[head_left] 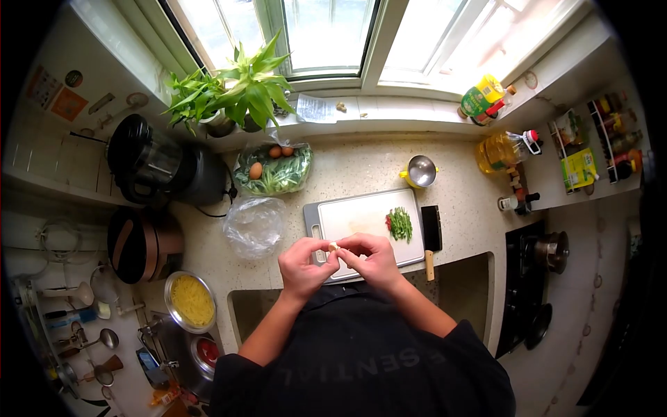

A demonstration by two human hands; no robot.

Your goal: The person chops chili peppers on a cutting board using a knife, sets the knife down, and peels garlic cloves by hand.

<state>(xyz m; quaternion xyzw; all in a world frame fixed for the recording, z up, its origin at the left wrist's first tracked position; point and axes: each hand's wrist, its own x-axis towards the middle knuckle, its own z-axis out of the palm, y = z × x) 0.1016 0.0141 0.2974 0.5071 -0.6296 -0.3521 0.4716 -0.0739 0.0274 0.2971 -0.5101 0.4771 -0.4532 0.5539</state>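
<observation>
The small pale piece [334, 246] is up between your hands, over the near edge of the cutting board [347, 208]; it is too small to name for certain. Your left hand [303, 267] and right hand [369, 260] both pinch it between thumb and fingertips, and the two hands meet there. They hide part of the board's near side from you.

On the board, to the right of your hands, lies a heap of chopped greens [400, 224] with red bits at its left edge. Just beside the board's right edge you have a cleaver [431, 228], its handle toward you. Past the far right corner stands a metal cup [422, 171] with yellow on its outside.

To your left, a crumpled clear bag [254, 226] sits near the board; behind it, another bag holds leafy greens [278, 177] and brown eggs [256, 170]. Farther left you have a blender [149, 163], a rice cooker [142, 244] and a bowl of yellow strips [191, 301]. Well off to your right are an oil bottle [497, 153] and the black stove [521, 285].
</observation>
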